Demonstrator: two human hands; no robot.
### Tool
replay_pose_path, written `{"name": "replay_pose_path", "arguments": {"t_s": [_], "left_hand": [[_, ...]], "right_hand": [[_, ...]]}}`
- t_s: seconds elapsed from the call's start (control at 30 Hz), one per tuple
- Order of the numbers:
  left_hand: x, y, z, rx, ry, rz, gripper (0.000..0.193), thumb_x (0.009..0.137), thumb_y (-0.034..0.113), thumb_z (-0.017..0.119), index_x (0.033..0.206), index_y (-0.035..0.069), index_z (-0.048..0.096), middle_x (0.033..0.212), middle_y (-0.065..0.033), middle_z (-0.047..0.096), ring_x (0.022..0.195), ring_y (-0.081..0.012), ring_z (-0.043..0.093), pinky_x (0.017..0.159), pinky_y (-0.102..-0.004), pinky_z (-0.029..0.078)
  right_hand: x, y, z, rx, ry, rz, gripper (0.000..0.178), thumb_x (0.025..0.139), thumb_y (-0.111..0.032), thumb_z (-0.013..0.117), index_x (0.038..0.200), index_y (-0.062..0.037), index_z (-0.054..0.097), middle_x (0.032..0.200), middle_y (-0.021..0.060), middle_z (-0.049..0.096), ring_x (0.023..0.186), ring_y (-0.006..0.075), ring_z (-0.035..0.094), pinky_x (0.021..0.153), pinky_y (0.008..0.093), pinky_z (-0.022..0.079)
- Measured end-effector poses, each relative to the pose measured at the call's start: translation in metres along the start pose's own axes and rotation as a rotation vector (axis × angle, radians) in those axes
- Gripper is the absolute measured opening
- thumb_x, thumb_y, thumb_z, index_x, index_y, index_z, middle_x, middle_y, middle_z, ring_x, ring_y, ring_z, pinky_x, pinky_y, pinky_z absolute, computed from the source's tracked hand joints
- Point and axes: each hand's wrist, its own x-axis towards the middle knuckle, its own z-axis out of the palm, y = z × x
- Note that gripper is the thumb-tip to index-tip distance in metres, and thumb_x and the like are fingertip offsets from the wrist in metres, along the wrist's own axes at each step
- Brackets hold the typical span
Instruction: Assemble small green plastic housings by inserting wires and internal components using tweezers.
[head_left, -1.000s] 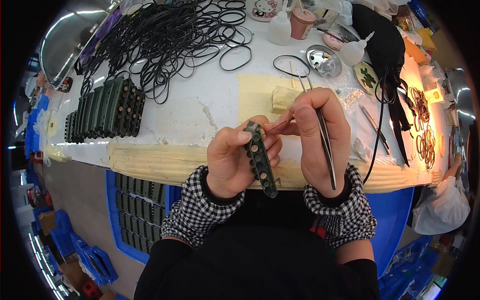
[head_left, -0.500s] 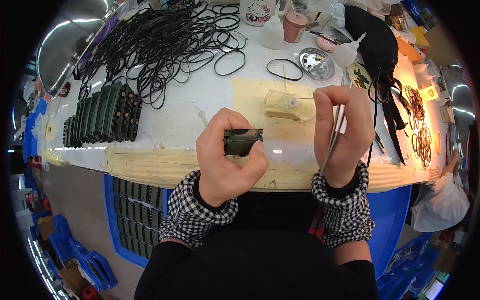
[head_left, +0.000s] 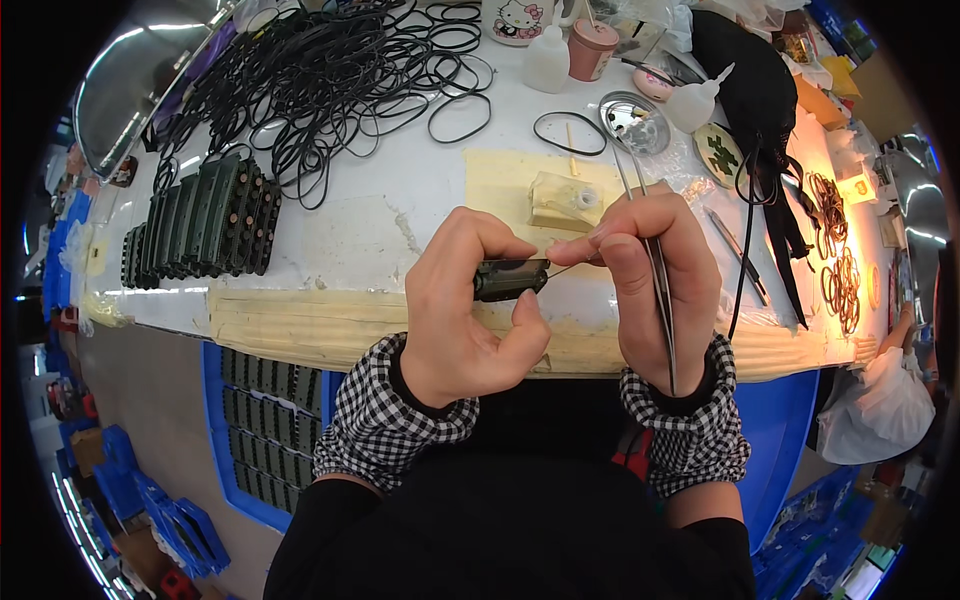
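Note:
My left hand (head_left: 455, 310) grips a small dark green moulded part (head_left: 508, 283) between thumb and fingers, above the table's front edge. Its right end faces my right hand (head_left: 680, 260), which pinches a thin needle-like tool (head_left: 568, 268); the needle's tip is at or very close to that end, though actual contact is hard to tell. Metal tweezers (head_left: 662, 300) also lie in my right hand, tips pointing away from me. Just beyond the hands sits a tape-wrapped block (head_left: 556, 205) with a small whitish cup on top.
Black rubber loops (head_left: 330, 75) are heaped at the far left, beside stacked green parts (head_left: 215, 220). Squeeze bottles (head_left: 546, 62), a metal dish (head_left: 634, 122) and a pen-like tool (head_left: 738, 255) lie farther back and right. A blue tray (head_left: 225, 470) of green parts is below the table.
My right hand has moved left and nearer, bringing the needle from the block's cup to the green part. The left hand has shifted slightly right and the part has turned a little.

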Motion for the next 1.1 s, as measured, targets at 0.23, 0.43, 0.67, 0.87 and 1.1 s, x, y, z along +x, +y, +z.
{"name": "replay_pose_path", "arguments": {"t_s": [0.23,0.43,0.67,0.87,1.1], "left_hand": [[-0.001,-0.001,0.001,0.005,-0.001,-0.021,0.027,0.062,0.003,0.061,0.088,-0.001,0.053,0.079,-0.0114,0.052,0.065,-0.0224,0.054,0.059,-0.0293,0.044],[-0.001,-0.001,0.001,0.002,0.002,-0.036,0.026,0.063,0.003,0.061,0.087,0.000,0.053,0.077,-0.0107,0.052,0.064,-0.0219,0.053,0.058,-0.0292,0.044],[0.000,-0.001,0.000,-0.001,-0.009,-0.038,0.025,0.063,0.003,0.061,0.087,0.000,0.052,0.077,-0.0107,0.052,0.064,-0.0216,0.053,0.058,-0.0288,0.043],[-0.003,-0.007,-0.004,-0.197,-0.025,-0.110,0.020,0.074,0.001,0.057,0.092,-0.001,0.050,0.079,-0.0073,0.053,0.066,-0.0128,0.049,0.060,-0.0256,0.042],[0.000,0.003,-0.008,-0.652,-0.003,-0.475,0.015,0.086,0.000,0.049,0.101,0.001,0.045,0.083,-0.0005,0.052,0.072,-0.0041,0.044,0.064,-0.0203,0.039]], "right_hand": [[0.001,-0.001,0.002,-0.094,0.032,-0.043,0.007,0.084,-0.002,0.067,0.082,-0.0030,0.060,0.075,0.0029,0.057,0.065,0.0145,0.049,0.058,0.0254,0.040],[0.004,0.001,0.002,-0.142,0.024,-0.116,0.009,0.082,-0.002,0.069,0.081,-0.0032,0.060,0.075,0.0033,0.057,0.065,0.0157,0.049,0.058,0.0258,0.040],[0.001,0.001,0.006,0.070,0.119,0.054,0.007,0.087,-0.003,0.065,0.084,-0.0016,0.058,0.076,0.0049,0.057,0.065,0.0148,0.051,0.059,0.0249,0.042],[0.015,0.024,-0.009,-0.347,0.311,-0.139,0.009,0.087,-0.003,0.064,0.084,0.0003,0.057,0.076,0.0069,0.056,0.064,0.0160,0.055,0.057,0.0277,0.044],[0.017,0.031,-0.009,-0.688,0.145,-0.154,0.012,0.079,-0.003,0.069,0.086,-0.0025,0.060,0.077,0.0106,0.057,0.069,0.0293,0.057,0.060,0.0351,0.046]]}}
